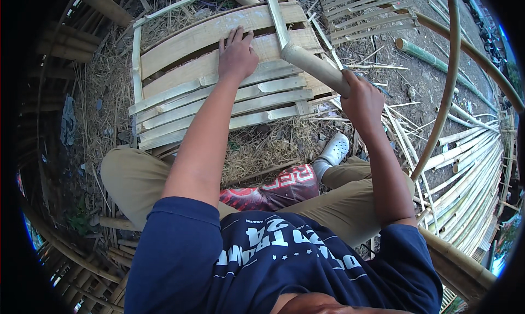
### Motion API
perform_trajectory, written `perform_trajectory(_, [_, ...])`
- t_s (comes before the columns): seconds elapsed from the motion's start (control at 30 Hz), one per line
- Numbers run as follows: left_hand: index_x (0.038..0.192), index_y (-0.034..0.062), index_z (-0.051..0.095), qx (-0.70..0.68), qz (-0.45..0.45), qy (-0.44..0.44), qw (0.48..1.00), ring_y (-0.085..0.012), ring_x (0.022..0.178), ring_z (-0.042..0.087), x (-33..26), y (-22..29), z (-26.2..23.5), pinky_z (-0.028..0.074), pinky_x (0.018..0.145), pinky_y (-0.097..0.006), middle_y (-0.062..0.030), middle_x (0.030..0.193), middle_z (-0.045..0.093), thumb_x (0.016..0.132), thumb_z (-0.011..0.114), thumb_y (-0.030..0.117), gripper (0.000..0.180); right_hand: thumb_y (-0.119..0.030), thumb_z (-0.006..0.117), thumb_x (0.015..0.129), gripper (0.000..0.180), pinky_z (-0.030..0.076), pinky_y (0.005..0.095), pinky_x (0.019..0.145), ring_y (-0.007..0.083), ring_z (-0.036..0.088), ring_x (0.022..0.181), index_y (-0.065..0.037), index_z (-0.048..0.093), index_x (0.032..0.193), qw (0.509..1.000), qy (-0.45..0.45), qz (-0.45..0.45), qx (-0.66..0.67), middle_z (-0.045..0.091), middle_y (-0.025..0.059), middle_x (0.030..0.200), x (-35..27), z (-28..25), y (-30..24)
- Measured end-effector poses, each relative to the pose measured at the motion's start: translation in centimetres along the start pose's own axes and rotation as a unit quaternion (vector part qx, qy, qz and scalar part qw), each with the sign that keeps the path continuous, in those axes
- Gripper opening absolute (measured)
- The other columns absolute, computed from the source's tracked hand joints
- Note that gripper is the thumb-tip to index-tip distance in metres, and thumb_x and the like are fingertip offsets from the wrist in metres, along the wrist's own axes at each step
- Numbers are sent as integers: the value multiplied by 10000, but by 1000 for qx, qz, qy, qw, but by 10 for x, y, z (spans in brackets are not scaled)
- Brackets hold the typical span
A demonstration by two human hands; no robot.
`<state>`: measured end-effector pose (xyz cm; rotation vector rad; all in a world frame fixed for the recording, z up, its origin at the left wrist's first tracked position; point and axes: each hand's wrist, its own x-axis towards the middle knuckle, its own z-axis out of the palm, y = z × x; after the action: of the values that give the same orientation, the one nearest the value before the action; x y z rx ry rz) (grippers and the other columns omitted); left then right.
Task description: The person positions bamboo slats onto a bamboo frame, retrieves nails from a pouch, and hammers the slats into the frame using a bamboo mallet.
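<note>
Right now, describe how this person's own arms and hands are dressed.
Both arms come out of short dark navy T-shirt sleeves that end above the elbow, leaving the forearms bare. The left hand and the right hand wear no gloves. No watch, ring or wristband shows on either.

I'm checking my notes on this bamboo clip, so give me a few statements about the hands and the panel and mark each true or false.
1. The left hand lies flat on the slat panel. True.
2. The right hand is empty. False: it grips a thick bamboo pole.
3. The panel lies on bare concrete. False: it lies on straw and dirt.
4. The pole reaches over the panel's right end. True.
5. The person wears a white shoe. True.
</note>
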<state>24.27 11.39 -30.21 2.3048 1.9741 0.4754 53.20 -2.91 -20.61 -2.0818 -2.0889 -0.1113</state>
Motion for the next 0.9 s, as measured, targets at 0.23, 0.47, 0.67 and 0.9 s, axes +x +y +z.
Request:
perform_trajectory(0.23, [1484, 150, 538, -4, -3, 1, 1000, -248, 1538, 289, -3, 1, 0, 178, 1268, -491, -101, 1632, 378, 985, 478, 184, 504, -117, 725, 791, 522, 548, 479, 707, 348, 734, 848, -169, 602, 1296, 986, 45, 61, 148, 736, 149, 935, 0, -18, -10])
perform_trajectory(0.47, [1485, 148, 537, -10, -1, 3, 1000, -254, 1537, 289, 2, 0, 0, 177, 1269, -495, -104, 1638, 368, 980, 485, 185, 509, -82, 711, 775, 382, 547, 488, 661, 362, 722, 789, -133, 589, 1134, 998, -52, -25, 20, 706, 134, 831, -11, -11, -14])
perform_trajectory(0.67, [1478, 146, 547, -7, 3, 9, 1000, -259, 1532, 297, 1, 1, 1, 196, 1262, -506, -114, 1631, 375, 984, 475, 181, 501, -110, 758, 731, 554, 558, 486, 744, 375, 721, 843, -159, 629, 1267, 995, -89, -7, 38, 734, 162, 913, -10, -11, -11])
perform_trajectory(0.9, [1479, 157, 548, -8, -2, 7, 1000, -252, 1533, 296, -1, -2, 3, 187, 1268, -487, -103, 1634, 375, 977, 484, 181, 507, -157, 757, 744, 553, 559, 498, 760, 405, 716, 852, -127, 599, 1272, 963, 67, 61, 253, 735, 208, 930, -12, -31, -26])
